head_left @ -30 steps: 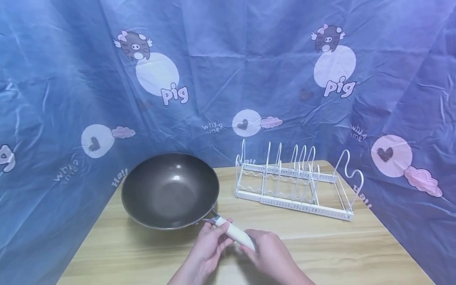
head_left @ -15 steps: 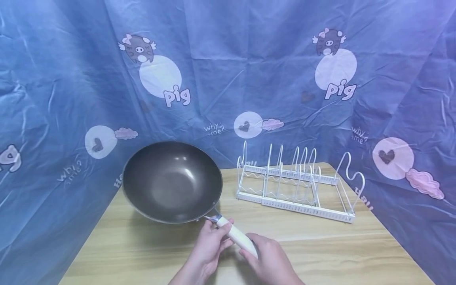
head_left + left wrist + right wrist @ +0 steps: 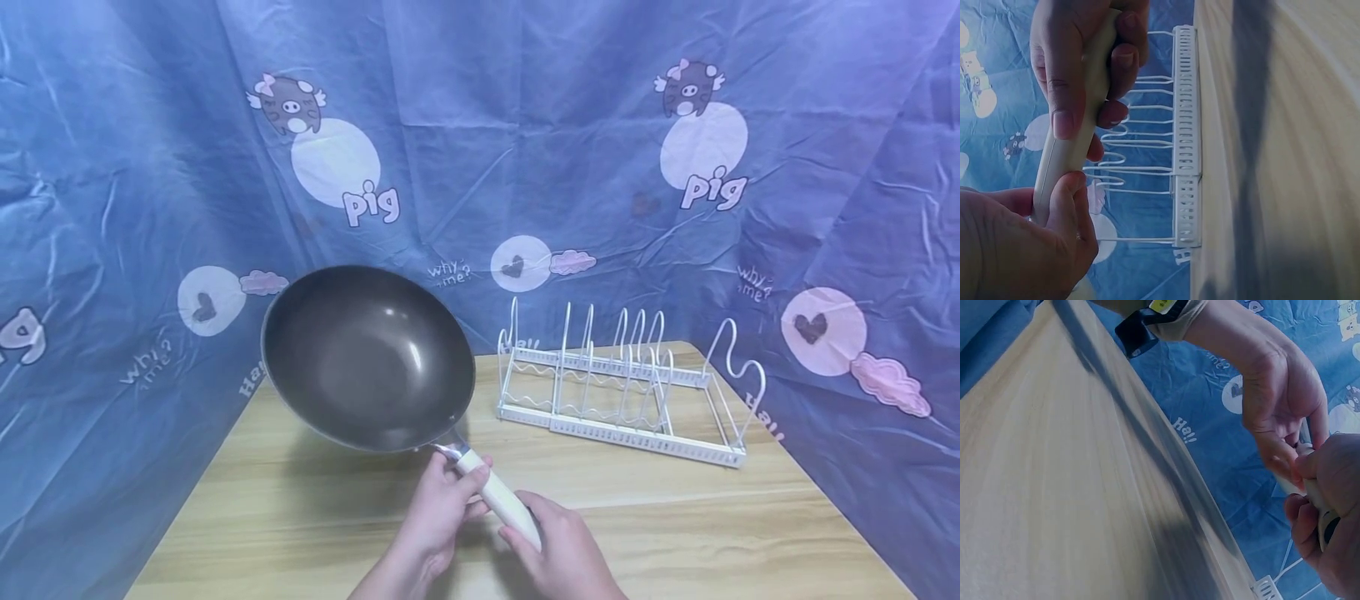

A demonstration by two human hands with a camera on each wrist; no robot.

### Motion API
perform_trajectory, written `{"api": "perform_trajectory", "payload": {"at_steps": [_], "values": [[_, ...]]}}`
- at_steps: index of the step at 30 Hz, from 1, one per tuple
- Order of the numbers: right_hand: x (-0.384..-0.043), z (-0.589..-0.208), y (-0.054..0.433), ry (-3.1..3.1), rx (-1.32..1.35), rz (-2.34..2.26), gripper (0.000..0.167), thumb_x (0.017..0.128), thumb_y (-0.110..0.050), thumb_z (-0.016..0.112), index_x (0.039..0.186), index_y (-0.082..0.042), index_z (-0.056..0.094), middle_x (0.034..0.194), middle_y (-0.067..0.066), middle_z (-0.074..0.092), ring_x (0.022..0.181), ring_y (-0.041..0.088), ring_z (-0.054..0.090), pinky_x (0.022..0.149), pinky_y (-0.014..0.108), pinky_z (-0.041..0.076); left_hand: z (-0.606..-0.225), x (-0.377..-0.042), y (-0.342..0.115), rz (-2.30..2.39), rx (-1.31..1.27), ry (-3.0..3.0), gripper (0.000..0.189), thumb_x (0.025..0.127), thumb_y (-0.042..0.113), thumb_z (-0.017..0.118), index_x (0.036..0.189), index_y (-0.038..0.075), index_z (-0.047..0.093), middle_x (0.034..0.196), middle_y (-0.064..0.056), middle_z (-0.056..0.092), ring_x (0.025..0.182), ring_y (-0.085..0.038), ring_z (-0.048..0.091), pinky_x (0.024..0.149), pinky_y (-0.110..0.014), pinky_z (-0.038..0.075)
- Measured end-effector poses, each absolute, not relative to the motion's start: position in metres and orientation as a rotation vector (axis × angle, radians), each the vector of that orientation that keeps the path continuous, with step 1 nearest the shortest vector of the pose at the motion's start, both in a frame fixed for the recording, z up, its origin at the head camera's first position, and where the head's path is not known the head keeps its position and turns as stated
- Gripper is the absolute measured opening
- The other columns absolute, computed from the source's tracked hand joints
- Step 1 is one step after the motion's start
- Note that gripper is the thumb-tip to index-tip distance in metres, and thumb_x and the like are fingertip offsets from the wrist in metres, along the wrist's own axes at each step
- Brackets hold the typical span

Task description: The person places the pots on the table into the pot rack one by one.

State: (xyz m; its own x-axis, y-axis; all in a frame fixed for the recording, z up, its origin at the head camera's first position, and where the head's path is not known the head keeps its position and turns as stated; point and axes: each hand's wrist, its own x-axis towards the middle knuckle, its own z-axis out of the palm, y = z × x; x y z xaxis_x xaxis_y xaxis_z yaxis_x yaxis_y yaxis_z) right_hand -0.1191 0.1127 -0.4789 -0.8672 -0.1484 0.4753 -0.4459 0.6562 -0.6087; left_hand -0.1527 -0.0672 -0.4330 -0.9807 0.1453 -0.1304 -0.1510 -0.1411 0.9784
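Note:
A dark wok [image 3: 360, 358] with a pale handle [image 3: 498, 496] is held up over the left part of the table, its inside tipped toward me. My left hand [image 3: 442, 508] grips the handle close to the metal joint, thumb on top. Around the handle's rear end curl the fingers of my right hand [image 3: 558, 537]. Both hands show on the handle in the left wrist view too, the left hand [image 3: 1041, 244] low and the right hand [image 3: 1085, 62] above it. In the right wrist view the wok's pan is out of sight.
A white wire rack [image 3: 615, 392] with upright loops stands on the right side of the wooden table [image 3: 675, 525]. Blue printed cloth [image 3: 465, 167] hangs behind and along both sides.
The wok has risen off the left side and its far rim has tilted upward, shifting slightly right. Both hands keep their hold on the handle. The rack has stayed put.

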Motion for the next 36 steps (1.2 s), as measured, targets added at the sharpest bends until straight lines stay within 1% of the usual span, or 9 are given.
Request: {"api": "perform_trajectory", "payload": {"at_steps": [4, 9, 12, 16, 19, 25, 28, 32, 36], "values": [[-0.118, -0.481, 0.112, -2.457, 0.445, 1.109, 0.037, 0.088, -0.021, 0.089, 0.12, -0.008, 0.076, 0.103, 0.003, 0.083, 0.08, -0.003, 0.064, 0.065, 0.019, 0.055, -0.429, -0.153, -0.065, 2.225, -0.008, 1.941, 0.064, 0.105, 0.013, 0.066, 0.157, -0.004, 0.033, 0.158, -0.035, 0.051, 0.146, -0.047, 0.056, 0.104, -0.043, 0.066], [-0.116, -0.487, 0.108, -2.37, 0.446, 1.148, 0.035, 0.086, -0.016, 0.09, 0.118, -0.009, 0.078, 0.1, 0.0, 0.083, 0.079, -0.005, 0.063, 0.064, 0.019, 0.055, -0.424, -0.15, -0.064, 2.169, 0.003, 2.019, 0.061, 0.105, 0.015, 0.067, 0.154, -0.004, 0.036, 0.156, -0.034, 0.054, 0.142, -0.048, 0.06, 0.102, -0.047, 0.066], [-0.114, -0.491, 0.105, -2.334, 0.425, 1.117, 0.037, 0.083, -0.016, 0.092, 0.117, -0.009, 0.079, 0.099, -0.001, 0.083, 0.08, -0.005, 0.064, 0.064, 0.019, 0.056, -0.421, -0.149, -0.064, 2.14, 0.023, 2.066, 0.061, 0.105, 0.015, 0.067, 0.154, -0.006, 0.036, 0.153, -0.035, 0.057, 0.136, -0.047, 0.064, 0.1, -0.046, 0.067], [-0.112, -0.494, 0.103, -2.323, 0.398, 1.085, 0.041, 0.081, -0.015, 0.093, 0.118, -0.008, 0.078, 0.1, 0.0, 0.082, 0.08, -0.004, 0.064, 0.064, 0.019, 0.056, -0.417, -0.15, -0.064, 2.112, 0.058, 2.116, 0.058, 0.104, 0.013, 0.068, 0.15, -0.007, 0.04, 0.147, -0.034, 0.061, 0.126, -0.041, 0.07, 0.095, -0.044, 0.069], [-0.111, -0.494, 0.101, -2.319, 0.397, 1.116, 0.041, 0.082, -0.012, 0.091, 0.12, -0.009, 0.077, 0.097, -0.002, 0.08, 0.078, -0.006, 0.06, 0.062, 0.019, 0.054, -0.415, -0.151, -0.063, 2.088, 0.079, 2.151, 0.052, 0.103, 0.011, 0.069, 0.146, -0.007, 0.044, 0.142, -0.032, 0.064, 0.122, -0.037, 0.072, 0.092, -0.043, 0.07], [-0.108, -0.495, 0.099, -2.302, 0.374, 1.205, 0.041, 0.083, -0.009, 0.089, 0.121, -0.008, 0.076, 0.088, -0.007, 0.075, 0.073, -0.009, 0.054, 0.058, 0.018, 0.047, -0.409, -0.15, -0.061, 2.024, 0.116, 2.228, 0.045, 0.102, 0.01, 0.072, 0.138, -0.006, 0.052, 0.13, -0.024, 0.07, 0.112, -0.028, 0.075, 0.089, -0.04, 0.071], [-0.106, -0.496, 0.098, -2.286, 0.37, 1.21, 0.043, 0.082, -0.008, 0.09, 0.123, -0.006, 0.075, 0.089, -0.005, 0.077, 0.073, -0.008, 0.056, 0.059, 0.017, 0.048, -0.406, -0.149, -0.061, 1.99, 0.134, 2.271, 0.042, 0.1, 0.01, 0.074, 0.135, -0.004, 0.055, 0.123, -0.021, 0.072, 0.107, -0.025, 0.075, 0.087, -0.037, 0.071], [-0.105, -0.496, 0.1, -2.287, 0.368, 1.265, 0.045, 0.087, -0.009, 0.087, 0.13, -0.007, 0.073, 0.093, -0.004, 0.079, 0.077, -0.006, 0.063, 0.061, 0.019, 0.054, -0.4, -0.148, -0.059, 1.918, 0.165, 2.353, 0.04, 0.099, 0.013, 0.077, 0.133, 0.001, 0.059, 0.116, -0.017, 0.072, 0.099, -0.022, 0.073, 0.079, -0.03, 0.071], [-0.103, -0.494, 0.103, -2.3, 0.386, 1.441, 0.042, 0.096, -0.011, 0.079, 0.137, -0.009, 0.069, 0.085, -0.006, 0.078, 0.075, -0.005, 0.066, 0.064, 0.021, 0.056, -0.395, -0.15, -0.055, 1.836, 0.228, 2.424, 0.042, 0.099, 0.014, 0.077, 0.137, 0.006, 0.059, 0.116, -0.015, 0.072, 0.098, -0.022, 0.073, 0.074, -0.028, 0.07]]}}
